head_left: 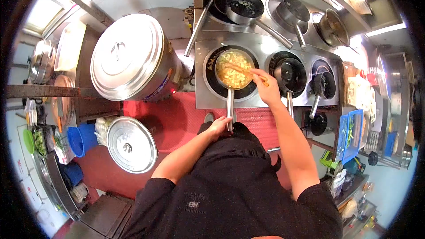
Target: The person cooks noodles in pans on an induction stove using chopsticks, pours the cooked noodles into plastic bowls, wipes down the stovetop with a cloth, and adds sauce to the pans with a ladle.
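A saucepan [217, 74] of yellowish broth and chopped pale pieces [234, 79] sits on the front left burner of the steel stove. Its long metal handle [230, 102] points toward me, and my left hand [220, 126] is closed around the near end. In my right hand [267, 89] is a long wooden stirring utensil [239, 67], its far end down in the food. Motion blur hides whether this is chopsticks or a spatula. Just right of my right hand stands a dark pan [290, 75] on the middle burner.
A smaller dark pan [325, 86] stands at front right. More pans, including a wide one [245, 6], line the back row. Left of the stove is a large lidded pot [128, 57]. A round metal lid [131, 144] and blue bin [83, 139] are lower left; a blue basket [349, 135] is right.
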Tool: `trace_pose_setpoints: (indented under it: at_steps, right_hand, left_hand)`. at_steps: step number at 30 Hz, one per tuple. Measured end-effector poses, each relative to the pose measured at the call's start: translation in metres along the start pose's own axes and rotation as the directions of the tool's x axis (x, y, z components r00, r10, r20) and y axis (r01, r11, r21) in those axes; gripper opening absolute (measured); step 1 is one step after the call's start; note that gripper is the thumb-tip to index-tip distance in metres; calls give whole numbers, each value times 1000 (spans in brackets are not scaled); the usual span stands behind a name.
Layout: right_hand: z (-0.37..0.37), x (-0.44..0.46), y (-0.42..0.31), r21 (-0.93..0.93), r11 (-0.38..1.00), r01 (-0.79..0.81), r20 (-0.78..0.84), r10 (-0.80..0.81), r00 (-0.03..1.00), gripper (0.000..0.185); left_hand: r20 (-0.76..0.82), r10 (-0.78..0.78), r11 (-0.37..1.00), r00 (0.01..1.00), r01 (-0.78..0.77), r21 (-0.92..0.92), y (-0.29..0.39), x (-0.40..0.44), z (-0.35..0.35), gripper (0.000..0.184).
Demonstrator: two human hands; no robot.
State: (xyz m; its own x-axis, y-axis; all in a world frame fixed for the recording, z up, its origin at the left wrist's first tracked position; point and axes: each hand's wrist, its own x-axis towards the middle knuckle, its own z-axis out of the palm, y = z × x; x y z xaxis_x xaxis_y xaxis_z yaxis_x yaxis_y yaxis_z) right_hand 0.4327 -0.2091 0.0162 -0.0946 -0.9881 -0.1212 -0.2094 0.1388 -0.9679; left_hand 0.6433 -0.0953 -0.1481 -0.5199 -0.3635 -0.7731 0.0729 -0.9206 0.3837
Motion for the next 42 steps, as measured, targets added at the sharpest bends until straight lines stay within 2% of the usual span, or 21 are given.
trace_pose_setpoints:
  at_steps: [1, 2, 4, 6, 8, 10, 12, 14, 16, 18, 19, 21, 22, 24, 26, 31, 33, 34, 36, 39, 42]
  right_hand:
    - [1, 1, -2, -56, 998, -12, -66, 8, 998, 22]
    - [-14, 1, 10, -56, 993, 102, -127, -109, 986, 21]
    - [-38, -13, 20, -39, 998, 49, -231, -56, 971, 21]
    - [-42, -37, 20, -118, 993, -18, -227, -9, 974, 21]
    - [-27, -55, 20, 39, 997, -69, -131, 74, 989, 21]
    - [-24, -61, 14, 49, 994, -103, -62, 105, 993, 21]
    - [-37, -59, 11, -74, 980, -184, -69, 179, 981, 21]
    - [-51, -54, 4, 16, 993, -118, -187, 118, 975, 21]
    - [-52, -50, 1, -3, 991, -132, -124, 131, 984, 22]
    - [-31, -38, 11, -62, 990, -130, 71, 134, 988, 23]
    - [-9, -31, 17, 88, 993, -77, 53, 73, 996, 23]
    - [16, -7, 29, -39, 995, 88, 96, -84, 992, 23]
    - [17, 5, 26, -27, 996, 90, 85, -87, 993, 23]
    - [10, 26, 22, -187, 981, 46, -57, -57, 997, 23]
    - [-17, 37, 32, 87, 995, 46, -188, -28, 982, 24]
    - [-58, -20, 28, 85, 996, 28, -233, -8, 972, 24]
    - [-42, -44, 29, 109, 993, -42, -161, 59, 985, 24]
    - [-31, -53, 25, 206, 976, -73, -130, 102, 986, 23]
    - [-22, -57, 35, 156, 988, -5, -40, 11, 999, 23]
    - [-53, -60, 36, 100, 993, -69, -9, 71, 997, 22]
    - [-79, -53, 53, 289, 957, -33, -222, 101, 970, 21]
  left_hand:
    - [20, -16, 1000, 1000, 15, 4, 1, -2, 0, 31]
    - [27, -21, 1000, 999, 21, 11, 1, -2, -1, 31]
    - [25, 12, 1000, 1000, -11, -26, -4, -2, -1, 30]
    - [37, -10, 999, 999, 11, -36, -3, -11, 0, 31]
    - [47, -29, 999, 998, 31, -40, 1, -17, 3, 32]
    - [38, -63, 993, 997, 67, -97, 1, -23, 5, 33]
    - [10, -76, 995, 997, 77, -70, 6, -32, 8, 33]
    - [-18, -67, 997, 998, 66, -45, 8, -34, 11, 33]
    - [-27, -62, 996, 998, 61, -63, 5, -31, 11, 33]
    - [-12, -59, 996, 998, 58, -71, -2, -24, 6, 33]
    - [8, -60, 995, 998, 61, -80, -4, -22, 5, 33]
    - [-20, -65, 996, 998, 64, -67, 2, -31, 12, 33]
    - [-38, -67, 996, 997, 64, -65, 5, -34, 15, 34]
    - [-47, -60, 997, 997, 58, -52, 5, -33, 14, 34]
    - [-51, -57, 997, 997, 54, -51, -1, -30, 13, 33]
    - [-80, -58, 990, 995, 47, -133, -17, -14, 7, 37]
    - [-91, -38, 992, 995, 27, -121, -10, -22, 14, 37]
    - [-94, -20, 993, 995, 9, -117, -6, -26, 19, 38]
    - [-97, -27, 995, 995, 17, -97, -4, -24, 19, 38]
    - [-128, -28, 997, 991, 18, -81, -2, -25, 22, 39]
    - [-187, -12, 998, 982, -1, -69, -2, -30, 29, 39]
